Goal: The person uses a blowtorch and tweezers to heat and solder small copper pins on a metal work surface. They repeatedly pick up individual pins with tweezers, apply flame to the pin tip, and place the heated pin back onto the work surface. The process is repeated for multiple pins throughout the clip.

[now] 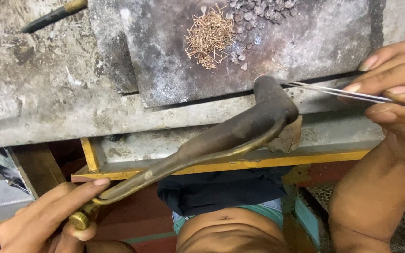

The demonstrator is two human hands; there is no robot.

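The left hand (48, 218) is closed around the brass valve end of a long, dark, bent metal blowtorch (221, 140), forefinger laid along the pipe and thumb against the round brass knob. The torch's long axis runs from that hand, at the lower left, up and to the right; its hooked nozzle end sits against the front edge of the grey, soot-stained stone slab (305, 42), which serves as reference here.

The right hand (394, 89) is pinched shut on thin steel tweezers (352, 93), fingers and thumb pressed together around the shank. The tweezers lie nearly level, running from that hand leftward along the front edge of the slab. Their tips reach the torch nozzle and appear to meet it; whether they hold anything there cannot be told.

The right hand is the nearer one to the nozzle, just right of it. The left hand is well apart from it, below and left of the slab.

On the slab's upper part lies a heap of short copper-coloured pins (209, 35); just right of it, a scatter of small grey metal discs (263, 9).
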